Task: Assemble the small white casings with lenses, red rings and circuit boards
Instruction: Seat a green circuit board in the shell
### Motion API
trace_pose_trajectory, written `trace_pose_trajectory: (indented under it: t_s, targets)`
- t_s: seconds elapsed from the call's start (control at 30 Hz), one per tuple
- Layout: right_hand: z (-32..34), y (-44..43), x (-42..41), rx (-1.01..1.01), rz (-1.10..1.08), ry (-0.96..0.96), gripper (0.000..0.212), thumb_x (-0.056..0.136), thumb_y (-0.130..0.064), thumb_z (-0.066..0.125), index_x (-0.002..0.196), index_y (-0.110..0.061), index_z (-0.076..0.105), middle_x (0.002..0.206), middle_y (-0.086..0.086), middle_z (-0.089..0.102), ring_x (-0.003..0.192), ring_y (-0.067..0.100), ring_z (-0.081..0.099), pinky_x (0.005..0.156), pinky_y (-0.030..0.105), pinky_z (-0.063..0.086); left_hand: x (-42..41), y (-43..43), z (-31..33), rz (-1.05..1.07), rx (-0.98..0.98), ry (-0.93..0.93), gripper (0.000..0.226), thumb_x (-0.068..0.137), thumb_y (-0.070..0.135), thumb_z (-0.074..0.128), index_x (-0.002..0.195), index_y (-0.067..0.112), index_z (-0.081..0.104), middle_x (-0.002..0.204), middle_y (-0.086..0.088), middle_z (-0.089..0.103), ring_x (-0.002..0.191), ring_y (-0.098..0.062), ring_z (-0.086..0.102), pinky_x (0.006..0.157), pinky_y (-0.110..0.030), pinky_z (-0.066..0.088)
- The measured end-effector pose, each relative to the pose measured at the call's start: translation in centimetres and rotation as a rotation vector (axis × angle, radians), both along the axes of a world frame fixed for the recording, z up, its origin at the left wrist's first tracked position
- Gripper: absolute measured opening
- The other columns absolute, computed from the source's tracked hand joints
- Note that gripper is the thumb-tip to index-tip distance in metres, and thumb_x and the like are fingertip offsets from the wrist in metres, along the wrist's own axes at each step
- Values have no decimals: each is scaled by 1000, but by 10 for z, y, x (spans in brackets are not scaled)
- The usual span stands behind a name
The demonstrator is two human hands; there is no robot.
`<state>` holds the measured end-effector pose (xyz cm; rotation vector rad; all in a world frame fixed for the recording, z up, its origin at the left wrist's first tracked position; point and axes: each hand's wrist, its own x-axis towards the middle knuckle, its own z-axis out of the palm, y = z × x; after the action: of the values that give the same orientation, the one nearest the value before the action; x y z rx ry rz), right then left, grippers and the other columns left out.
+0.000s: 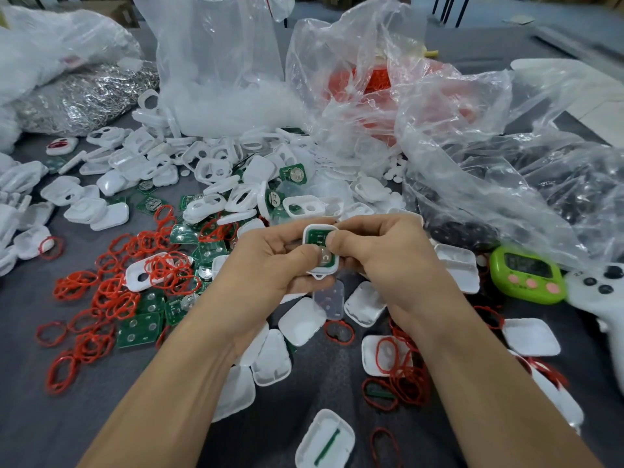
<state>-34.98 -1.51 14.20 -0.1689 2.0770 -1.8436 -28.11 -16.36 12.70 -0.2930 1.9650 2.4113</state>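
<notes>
A small white casing (310, 235) with a green circuit board (319, 238) lying inside it is held above the table between both hands. My left hand (270, 261) grips it from the left, thumb lying across the board's lower part. My right hand (378, 248) pinches it from the right, thumb pressing on the board. Loose red rings (111, 292) lie scattered at the left, among more green boards (140, 329). White casing halves (270, 359) lie below and beside my hands.
A pile of white casings (216, 163) sits behind my hands, below clear plastic bags (371, 79) of parts. A bag of dark parts (540, 190) lies at right. A green timer (526, 275) and a white controller (604, 292) sit at the right edge.
</notes>
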Motion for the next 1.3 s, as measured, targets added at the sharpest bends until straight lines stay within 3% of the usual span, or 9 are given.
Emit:
trace_pose_trajectory:
  t_s: [0.23, 0.33, 0.47, 0.6, 0.7, 0.9, 1.07, 1.2, 1.3]
  targets:
    - [-5, -3, 3, 132, -99, 82, 14, 76, -15, 85, 74, -28, 82, 68, -2, 76, 62, 17, 73, 68, 37, 61, -1, 1, -2, 3, -7, -15, 36, 100, -7, 53, 127, 9, 70, 113, -14, 77, 103, -25, 75, 81, -33, 63]
    - [2, 0, 7, 157, -48, 181, 9, 78, -22, 86, 81, -31, 82, 73, -11, 77, 68, 6, 74, 65, 26, 59, -2, 0, 0, 47, 92, -52, 36, 98, -8, 53, 123, 10, 72, 114, -13, 77, 99, -22, 75, 79, -32, 63]
    - [11, 6, 11, 259, -86, 556, 22, 73, -17, 89, 83, -34, 80, 72, -9, 71, 67, 4, 67, 59, 14, 52, -5, 0, 2, 95, 188, -87, 32, 98, -7, 53, 118, 7, 74, 110, -15, 77, 88, -19, 76, 84, -35, 63]
    - [13, 4, 14, 381, -1, 716, 27, 69, -13, 91, 84, -34, 82, 87, -20, 68, 89, -3, 57, 77, 0, 40, -5, -1, 3, 72, 238, -101, 33, 101, -1, 48, 121, 6, 74, 110, -18, 77, 84, -16, 75, 78, -32, 63]
    - [10, 2, 13, 457, 17, 785, 27, 67, -12, 92, 88, -27, 84, 86, -20, 67, 95, 4, 54, 85, 0, 36, -5, -1, 4, 76, 288, -102, 34, 104, 3, 44, 122, 4, 73, 109, -20, 76, 88, -19, 76, 74, -31, 62]
    - [3, 0, 15, 516, -5, 949, 23, 66, -15, 93, 87, -20, 83, 84, -7, 75, 87, 11, 58, 81, 13, 41, -4, -2, 1, 67, 291, -110, 33, 104, 4, 47, 122, 7, 74, 115, -19, 75, 95, -20, 75, 79, -32, 63]
    - [1, -1, 17, 484, -55, 1051, 15, 71, -16, 88, 84, -21, 81, 79, -8, 71, 82, 14, 59, 76, 19, 45, -5, -3, 5, 56, 367, -122, 32, 97, 8, 53, 120, 4, 74, 112, -17, 76, 87, -18, 76, 75, -31, 62]
    - [2, -2, 18, 390, -112, 1059, 12, 72, -18, 88, 81, -22, 81, 79, -11, 71, 78, 10, 60, 73, 16, 48, -4, -6, 8, 18, 470, -149, 42, 89, 17, 58, 127, 0, 69, 119, -19, 73, 100, -25, 74, 86, -37, 63]
    - [3, 0, 17, 184, -110, 880, 14, 71, -20, 87, 83, -25, 82, 81, -15, 72, 74, 8, 67, 68, 16, 54, -3, -6, 10, 1, 530, -141, 36, 95, 17, 56, 124, 0, 69, 116, -18, 74, 102, -25, 75, 86, -38, 63]
